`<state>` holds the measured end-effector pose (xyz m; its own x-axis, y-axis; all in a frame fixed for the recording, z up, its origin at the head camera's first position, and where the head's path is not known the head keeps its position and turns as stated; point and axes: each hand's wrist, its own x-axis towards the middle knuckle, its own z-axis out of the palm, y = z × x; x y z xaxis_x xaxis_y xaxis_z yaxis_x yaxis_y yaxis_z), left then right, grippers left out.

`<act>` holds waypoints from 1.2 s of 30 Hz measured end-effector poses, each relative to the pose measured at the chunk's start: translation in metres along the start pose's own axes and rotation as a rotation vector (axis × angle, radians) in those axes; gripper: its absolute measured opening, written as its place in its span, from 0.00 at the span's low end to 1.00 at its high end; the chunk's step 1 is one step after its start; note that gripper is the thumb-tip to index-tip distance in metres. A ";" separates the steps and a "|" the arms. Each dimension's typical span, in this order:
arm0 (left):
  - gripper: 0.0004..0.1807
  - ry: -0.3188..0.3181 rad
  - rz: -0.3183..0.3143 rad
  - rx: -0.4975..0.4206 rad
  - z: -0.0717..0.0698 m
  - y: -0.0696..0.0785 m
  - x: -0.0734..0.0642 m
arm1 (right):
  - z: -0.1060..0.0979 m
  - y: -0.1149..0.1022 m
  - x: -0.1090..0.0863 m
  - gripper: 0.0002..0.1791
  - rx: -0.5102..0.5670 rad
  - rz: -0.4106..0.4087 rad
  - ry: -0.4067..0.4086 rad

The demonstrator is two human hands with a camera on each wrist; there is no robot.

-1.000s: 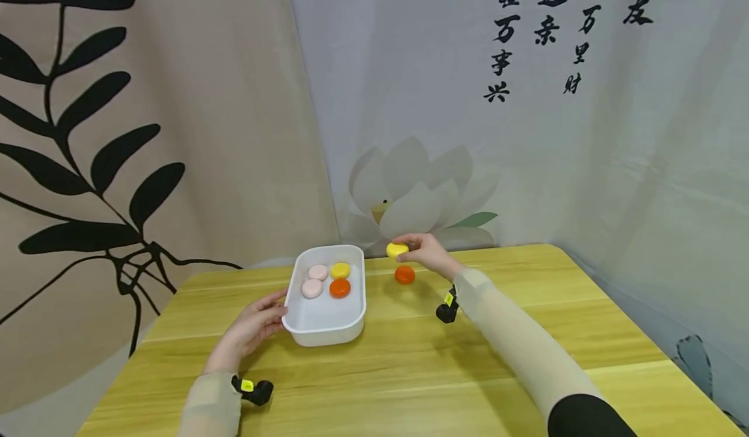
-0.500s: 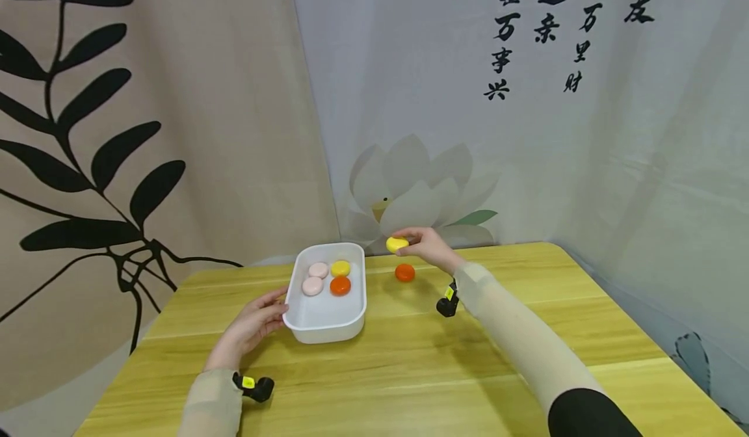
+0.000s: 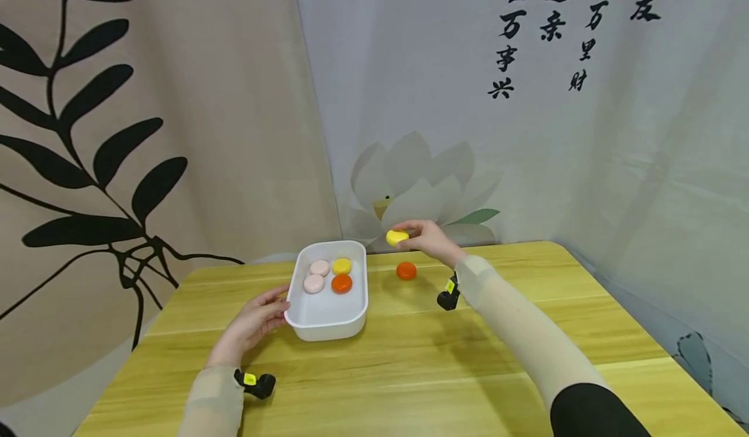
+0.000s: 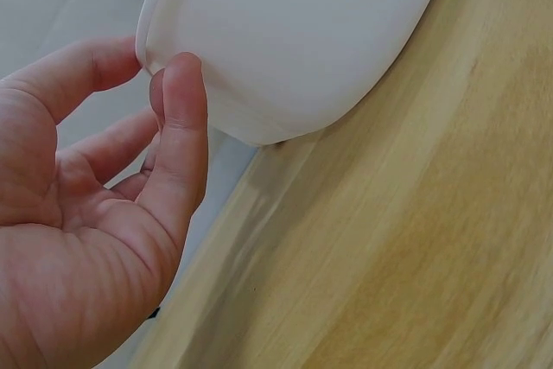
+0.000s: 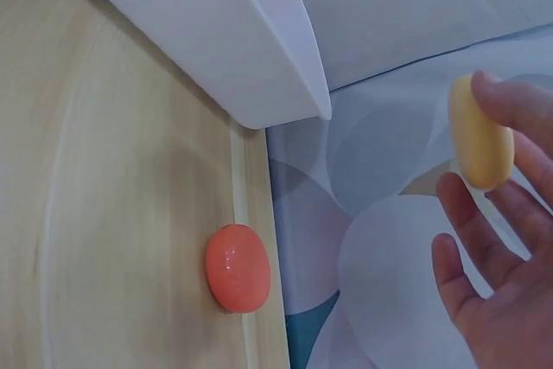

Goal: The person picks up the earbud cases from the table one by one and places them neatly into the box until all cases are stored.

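My right hand pinches a smooth yellow disc with rounded edges between thumb and fingers, raised over the table's back edge. The right wrist view shows this yellow disc edge-on. Below it, an orange disc lies on the table. At the white plastic container, my left hand grips the near left corner; thumb and fingertip meet the rim in the left wrist view. Inside lie two pale pink discs, another yellow disc and another orange disc.
The wooden table ends just behind the container and the loose orange disc. A printed curtain with leaves, a lotus and black characters hangs behind it. Each wrist wears a small black camera.
My right hand has risen slightly with the yellow disc. The left hand keeps its grip on the container, and the discs inside lie as before.
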<state>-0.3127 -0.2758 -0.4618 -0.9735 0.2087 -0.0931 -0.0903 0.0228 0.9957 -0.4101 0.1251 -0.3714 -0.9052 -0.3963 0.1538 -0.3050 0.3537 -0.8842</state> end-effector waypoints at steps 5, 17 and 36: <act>0.35 -0.027 0.014 0.002 0.000 0.001 -0.002 | 0.000 -0.003 -0.001 0.23 -0.019 0.008 -0.006; 0.35 -0.035 0.018 0.015 0.000 0.003 -0.002 | 0.006 -0.012 0.003 0.23 -0.002 0.007 -0.010; 0.34 -0.026 0.010 0.005 -0.001 0.003 -0.003 | 0.023 -0.011 0.010 0.23 0.017 -0.001 -0.028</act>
<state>-0.3099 -0.2776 -0.4588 -0.9684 0.2348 -0.0835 -0.0796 0.0259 0.9965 -0.4085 0.0978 -0.3704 -0.8959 -0.4207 0.1424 -0.3008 0.3389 -0.8914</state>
